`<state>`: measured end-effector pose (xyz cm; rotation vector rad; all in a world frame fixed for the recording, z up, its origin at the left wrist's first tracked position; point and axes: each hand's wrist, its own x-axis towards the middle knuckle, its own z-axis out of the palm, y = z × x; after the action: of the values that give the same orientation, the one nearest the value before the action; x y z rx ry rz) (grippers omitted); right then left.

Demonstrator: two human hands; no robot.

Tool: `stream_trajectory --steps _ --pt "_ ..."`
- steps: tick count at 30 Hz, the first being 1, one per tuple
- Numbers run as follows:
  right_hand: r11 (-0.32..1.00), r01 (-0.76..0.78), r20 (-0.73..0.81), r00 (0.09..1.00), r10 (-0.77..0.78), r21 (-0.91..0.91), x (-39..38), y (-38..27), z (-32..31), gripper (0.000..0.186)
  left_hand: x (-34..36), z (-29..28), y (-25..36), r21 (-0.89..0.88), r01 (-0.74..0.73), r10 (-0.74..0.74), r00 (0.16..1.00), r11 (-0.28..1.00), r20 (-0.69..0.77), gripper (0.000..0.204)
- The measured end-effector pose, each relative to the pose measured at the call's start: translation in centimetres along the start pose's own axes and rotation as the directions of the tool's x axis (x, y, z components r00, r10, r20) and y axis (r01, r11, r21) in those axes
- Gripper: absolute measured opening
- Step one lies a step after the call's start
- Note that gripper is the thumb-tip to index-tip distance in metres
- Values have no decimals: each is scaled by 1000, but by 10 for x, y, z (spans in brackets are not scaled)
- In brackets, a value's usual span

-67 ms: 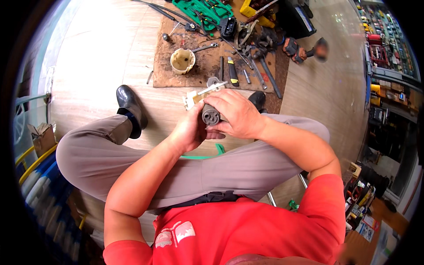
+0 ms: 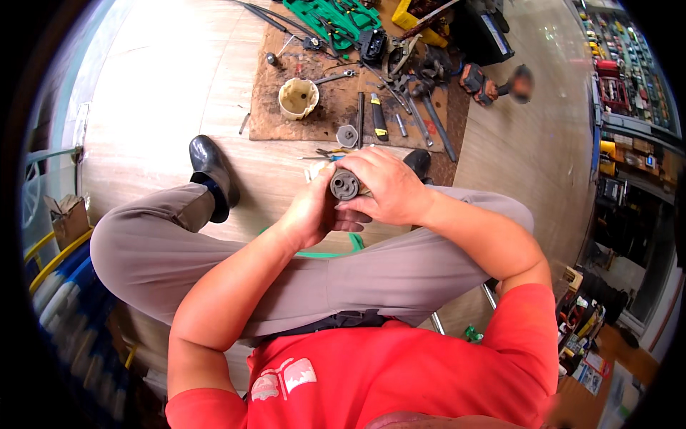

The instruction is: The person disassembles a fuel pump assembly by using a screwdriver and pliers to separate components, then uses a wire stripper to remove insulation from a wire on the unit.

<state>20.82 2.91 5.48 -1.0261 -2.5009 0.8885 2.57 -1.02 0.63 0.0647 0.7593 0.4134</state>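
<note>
We see both forearms come up from the lower edge and meet over the lap. The left hand [image 2: 309,212] is cupped, palm turned to the right, with the fingers curled. The right hand [image 2: 386,187] lies over it, knuckles up, its fingers [image 2: 355,207] bent and closed downward.
</note>
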Motion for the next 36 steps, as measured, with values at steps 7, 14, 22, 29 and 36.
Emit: stream_trajectory --steps 7,14,22,29,36 --pt "997 -66 70 996 63 34 -2 -3 0 62 1 -2 -5 29 6 -6 1000 1000 -22 60" --pt "1000 -11 91 996 11 1 -7 0 3 62 10 -10 -13 112 22 -18 999 993 -40 66" --pt "1000 13 263 965 -5 -26 -7 -1 -2 64 12 -14 -25 133 53 -50 998 990 -32 63" --pt "1000 -3 451 892 -3 12 -13 3 -3 61 13 -17 -39 210 166 -153 985 963 -77 56" --pt "999 -2 492 870 -18 40 -16 5 -3 62 11 -13 -41 265 179 -148 980 947 -131 60"
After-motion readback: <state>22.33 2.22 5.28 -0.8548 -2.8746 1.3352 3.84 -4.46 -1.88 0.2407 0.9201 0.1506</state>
